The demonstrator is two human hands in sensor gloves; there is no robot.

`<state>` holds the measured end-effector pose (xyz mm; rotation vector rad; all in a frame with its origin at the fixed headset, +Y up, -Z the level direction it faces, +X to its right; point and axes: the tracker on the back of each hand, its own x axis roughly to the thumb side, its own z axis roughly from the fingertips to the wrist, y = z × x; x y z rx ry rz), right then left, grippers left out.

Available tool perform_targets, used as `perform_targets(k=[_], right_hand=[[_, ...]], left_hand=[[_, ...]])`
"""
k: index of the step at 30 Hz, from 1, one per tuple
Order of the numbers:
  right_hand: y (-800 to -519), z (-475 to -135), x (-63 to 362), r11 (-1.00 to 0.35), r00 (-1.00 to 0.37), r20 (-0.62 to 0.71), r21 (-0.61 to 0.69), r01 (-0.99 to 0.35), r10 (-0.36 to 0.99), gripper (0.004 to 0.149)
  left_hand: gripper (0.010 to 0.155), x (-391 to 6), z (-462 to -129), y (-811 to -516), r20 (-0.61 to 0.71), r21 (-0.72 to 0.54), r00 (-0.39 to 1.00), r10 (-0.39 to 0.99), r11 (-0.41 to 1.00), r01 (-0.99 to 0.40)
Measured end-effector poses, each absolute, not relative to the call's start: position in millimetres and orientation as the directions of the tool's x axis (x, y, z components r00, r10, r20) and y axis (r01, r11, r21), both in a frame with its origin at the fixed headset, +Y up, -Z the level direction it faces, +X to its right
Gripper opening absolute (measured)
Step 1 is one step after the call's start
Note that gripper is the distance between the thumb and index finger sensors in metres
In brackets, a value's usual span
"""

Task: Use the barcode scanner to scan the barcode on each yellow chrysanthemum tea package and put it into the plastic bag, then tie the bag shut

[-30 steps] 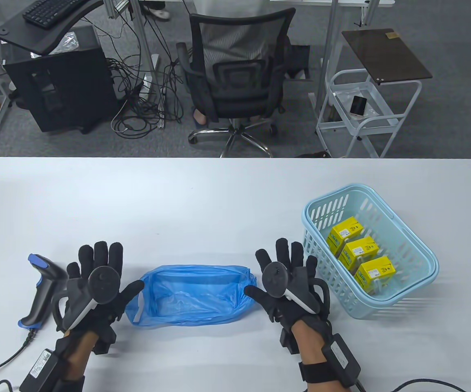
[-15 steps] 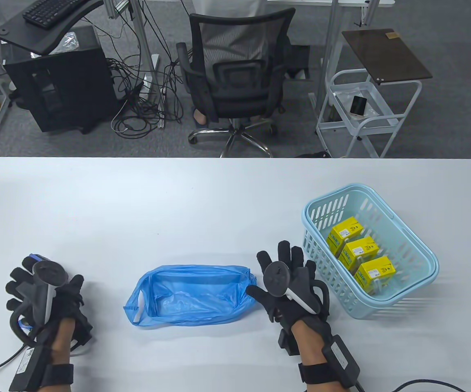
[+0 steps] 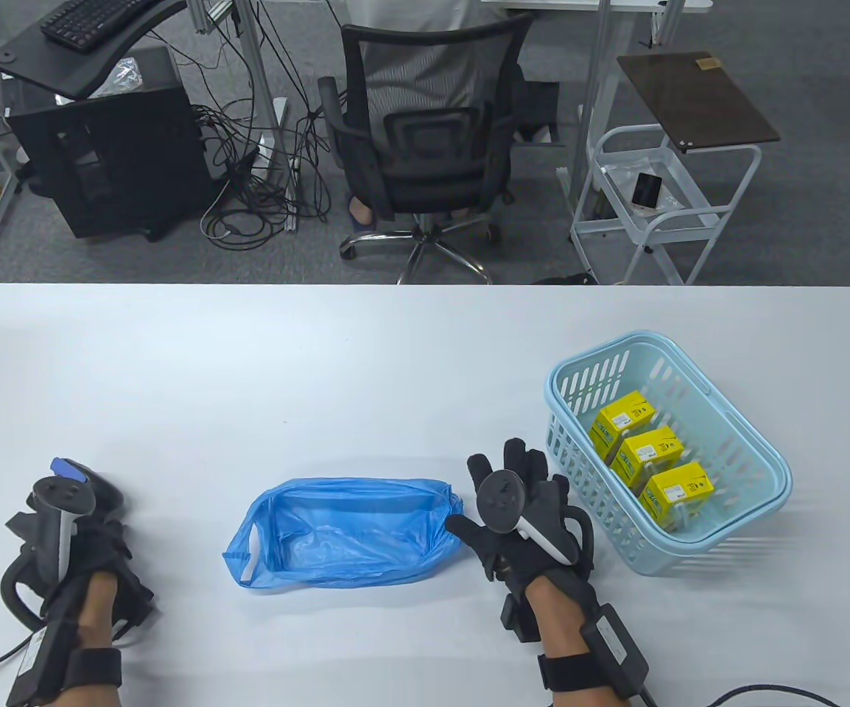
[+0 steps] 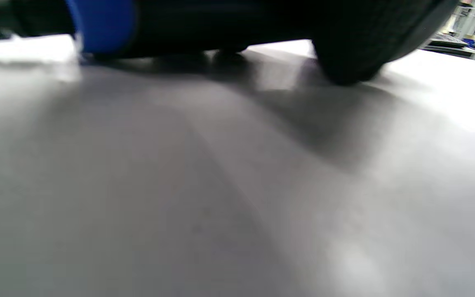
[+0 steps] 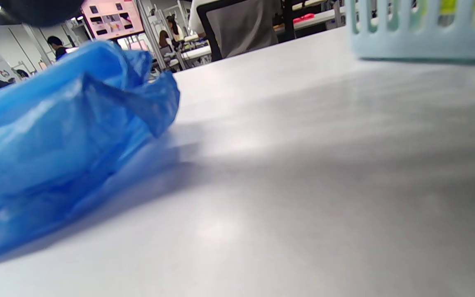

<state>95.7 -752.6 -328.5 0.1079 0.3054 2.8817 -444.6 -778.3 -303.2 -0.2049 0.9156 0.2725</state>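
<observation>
Left hand (image 3: 75, 560) has swung away from the crumpled blue plastic bag (image 3: 344, 534) and now wraps the black-and-blue barcode scanner (image 3: 82, 482), so scanning's about to start. Right hand (image 3: 521, 515) hasn't budged, fingers spread, nothing held. Yellow tea boxes (image 3: 650, 453) sit in the pale blue basket (image 3: 756, 471) just right of it, on the white counter (image 3: 366, 368); an office chair (image 3: 425, 140) stands beyond.

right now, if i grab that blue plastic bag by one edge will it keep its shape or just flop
The blue plastic bag looks thin and crinkled, so it would probably flop and its mouth collapse. It appears empty, so it is likely very light and might slide on the smooth white table when pushed.
</observation>
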Motion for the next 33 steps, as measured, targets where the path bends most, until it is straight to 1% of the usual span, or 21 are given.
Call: perform_targets(k=[1, 5, 7, 9, 12, 14, 16, 18, 20, 21, 22, 23, 25, 26, 27, 29, 31, 33], right_hand=[[-753.6, -328.7, 96.2, -0.947, -0.968, 0.042, 0.222, -0.233, 0.248, 0.084], [-755.1, -330.1, 98.2, -0.944, -0.968, 0.034, 0.234, -0.234, 0.248, 0.084], [-754.0, -330.3, 99.5, -0.944, -0.967, 0.030, 0.227, -0.238, 0.251, 0.084], [-753.3, -330.2, 99.8, -0.945, -0.967, 0.030, 0.223, -0.239, 0.252, 0.084], [-755.2, -330.8, 97.7, -0.946, -0.968, 0.037, 0.228, -0.233, 0.247, 0.084], [-755.8, -330.8, 96.2, -0.947, -0.970, 0.040, 0.230, -0.224, 0.239, 0.084], [-755.6, -330.6, 95.5, -0.948, -0.971, 0.042, 0.227, -0.221, 0.236, 0.084], [-755.2, -330.2, 95.1, -0.948, -0.970, 0.044, 0.225, -0.224, 0.240, 0.084], [-755.4, -330.1, 94.2, -0.949, -0.969, 0.051, 0.222, -0.223, 0.240, 0.084], [-754.9, -329.8, 93.0, -0.951, -0.970, 0.057, 0.219, -0.219, 0.236, 0.084], [-754.0, -329.2, 92.0, -0.952, -0.970, 0.063, 0.214, -0.217, 0.235, 0.084], [-751.8, -327.9, 89.4, -0.956, -0.968, 0.077, 0.199, -0.218, 0.237, 0.084], [-750.4, -326.0, 84.1, -0.960, -0.967, 0.096, 0.177, -0.218, 0.237, 0.083], [-750.2, -324.8, 78.8, -0.963, -0.967, 0.118, 0.178, -0.201, 0.224, 0.083], [-749.1, -323.7, 74.8, -0.967, -0.968, 0.135, 0.178, -0.184, 0.209, 0.084], [-741.4, -320.1, 64.6, -0.976, -0.965, 0.176, 0.134, -0.170, 0.192, 0.084], [-725.1, -315.3, 56.1, -0.981, -0.955, 0.223, 0.074, -0.181, 0.193, 0.084], [-698.7, -312.2, 53.4, -0.970, -0.942, 0.246, -0.015, -0.241, 0.230, 0.084]], left_hand=[[0.099, -443.1, -303.2, -775.7, -0.793, -0.077, 0.596, 0.124, 0.951, -0.300], [0.093, -430.9, -306.6, -766.7, -0.746, -0.017, 0.643, 0.174, 0.960, -0.280], [0.088, -423.2, -307.2, -758.0, -0.699, 0.038, 0.682, 0.214, 0.964, -0.263], [0.081, -413.3, -306.4, -745.9, -0.647, 0.131, 0.708, 0.284, 0.956, -0.264], [0.072, -391.1, -303.1, -724.8, -0.513, 0.268, 0.762, 0.396, 0.917, -0.296], [0.068, -372.8, -300.1, -713.3, -0.390, 0.323, 0.809, 0.439, 0.889, -0.326], [0.065, -354.9, -296.2, -705.4, -0.255, 0.358, 0.828, 0.499, 0.844, -0.399], [0.066, -341.3, -293.0, -699.9, -0.105, 0.325, 0.812, 0.574, 0.792, -0.517], [0.066, -331.9, -289.0, -694.9, -0.003, 0.317, 0.759, 0.651, 0.721, -0.616], [0.066, -328.6, -288.3, -692.8, 0.063, 0.279, 0.708, 0.703, 0.669, -0.689], [0.066, -326.6, -287.1, -692.3, 0.089, 0.252, 0.662, 0.745, 0.626, -0.738], [0.067, -324.1, -285.7, -691.9, 0.126, 0.213, 0.582, 0.803, 0.551, -0.807], [0.067, -321.8, -285.1, -692.1, 0.168, 0.129, 0.473, 0.865, 0.457, -0.880], [0.067, -320.0, -285.6, -693.5, 0.173, 0.081, 0.414, 0.894, 0.406, -0.910], [0.068, -318.5, -286.1, -694.7, 0.181, 0.041, 0.384, 0.906, 0.383, -0.923], [0.068, -315.3, -288.1, -696.4, 0.196, -0.013, 0.365, 0.910, 0.375, -0.927], [0.067, -312.8, -290.3, -697.8, 0.207, -0.040, 0.362, 0.909, 0.377, -0.925], [0.067, -311.1, -291.3, -698.8, 0.224, -0.066, 0.359, 0.906, 0.381, -0.922]])
